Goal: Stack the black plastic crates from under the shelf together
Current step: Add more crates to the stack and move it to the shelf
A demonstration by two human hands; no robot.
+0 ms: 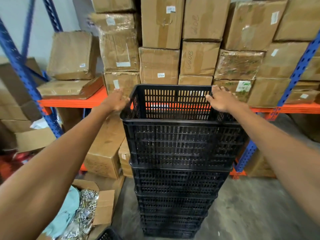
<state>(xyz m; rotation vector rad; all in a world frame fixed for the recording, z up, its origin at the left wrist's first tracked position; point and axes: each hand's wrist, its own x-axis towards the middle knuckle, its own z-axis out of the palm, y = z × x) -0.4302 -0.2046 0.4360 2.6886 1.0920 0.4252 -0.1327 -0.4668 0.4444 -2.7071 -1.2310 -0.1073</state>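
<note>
A tall stack of several black slotted plastic crates [178, 184] stands on the concrete floor in front of the shelf. The top crate [180, 141] is open and empty. My left hand [116, 100] is at the far-left corner of its rim, fingers curled against the outside. My right hand [219, 99] lies over the far-right corner of the rim, fingers bent across the edge. Both arms reach forward along the crate's sides.
Behind the stack runs an orange shelf beam [72, 102] on blue uprights [297, 70], loaded with cardboard boxes [159, 64]. More boxes sit under the shelf at left. An open carton of metal screws [86, 210] lies at lower left. Another black crate's corner [108, 235] shows at the bottom edge.
</note>
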